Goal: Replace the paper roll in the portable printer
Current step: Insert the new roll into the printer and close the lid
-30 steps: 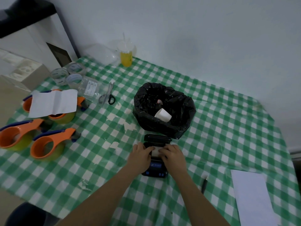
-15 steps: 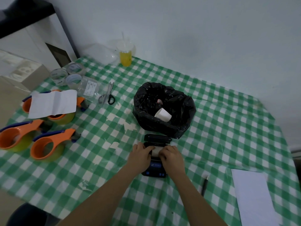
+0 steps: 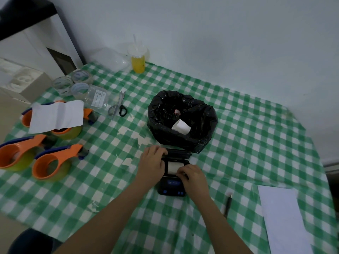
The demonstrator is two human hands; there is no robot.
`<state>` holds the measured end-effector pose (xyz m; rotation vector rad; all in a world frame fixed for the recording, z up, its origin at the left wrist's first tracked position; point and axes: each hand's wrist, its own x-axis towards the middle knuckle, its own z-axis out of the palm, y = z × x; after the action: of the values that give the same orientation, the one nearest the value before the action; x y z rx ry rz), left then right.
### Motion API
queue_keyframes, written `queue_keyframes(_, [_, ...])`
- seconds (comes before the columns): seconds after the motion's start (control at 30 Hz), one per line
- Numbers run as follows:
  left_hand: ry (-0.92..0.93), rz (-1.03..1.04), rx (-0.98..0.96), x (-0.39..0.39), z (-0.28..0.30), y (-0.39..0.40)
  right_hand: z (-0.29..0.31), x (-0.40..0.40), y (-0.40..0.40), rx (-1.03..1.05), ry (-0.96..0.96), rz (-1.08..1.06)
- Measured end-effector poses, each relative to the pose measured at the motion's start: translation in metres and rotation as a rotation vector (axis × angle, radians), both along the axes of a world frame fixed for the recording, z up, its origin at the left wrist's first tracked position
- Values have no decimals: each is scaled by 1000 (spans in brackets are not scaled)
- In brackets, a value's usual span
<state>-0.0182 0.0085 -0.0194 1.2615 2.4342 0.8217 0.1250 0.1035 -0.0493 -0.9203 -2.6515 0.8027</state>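
Note:
A small black portable printer (image 3: 172,187) lies on the green checked tablecloth, its lid (image 3: 178,154) flipped back toward the black bag. A white paper roll (image 3: 173,166) sits in the open compartment. My left hand (image 3: 151,163) rests against the printer's left side, fingers reaching onto the lid's left end. My right hand (image 3: 192,177) pinches the roll's front edge at the printer's right side. Inside a black bin bag (image 3: 183,121) just behind the printer lies another white paper roll (image 3: 181,126).
Three orange tape dispensers (image 3: 53,162) and a folded white sheet (image 3: 56,116) lie at the left. Scissors (image 3: 118,107), tape rolls (image 3: 73,83) and a yellow cup (image 3: 138,60) sit at the back. A pen (image 3: 228,205) and white paper (image 3: 283,220) lie at the right.
Both hands have spread apart, uncovering the white roll in the compartment. My left hand moved up toward the lid, and my right hand slid down to the roll's front edge.

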Motion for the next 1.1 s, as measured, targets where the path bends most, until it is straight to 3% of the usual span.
queue_keyframes(0.17, [18,-244,-221,-6,6,25,3,1,-2,7,-9,-4])
queue_keyframes(0.37, [-6,-265,-188,9,-2,-1,2,7,-11,21,21,-60])
queue_keyframes(0.57, [20,-381,-306,20,-17,-27,-3,12,-15,32,52,-57])
queue_keyframes(0.83, [18,-368,-298,14,-20,-26,6,30,2,99,-193,135])
queue_keyframes(1.1, [24,-440,-480,8,-18,-17,24,9,-1,131,-318,194])
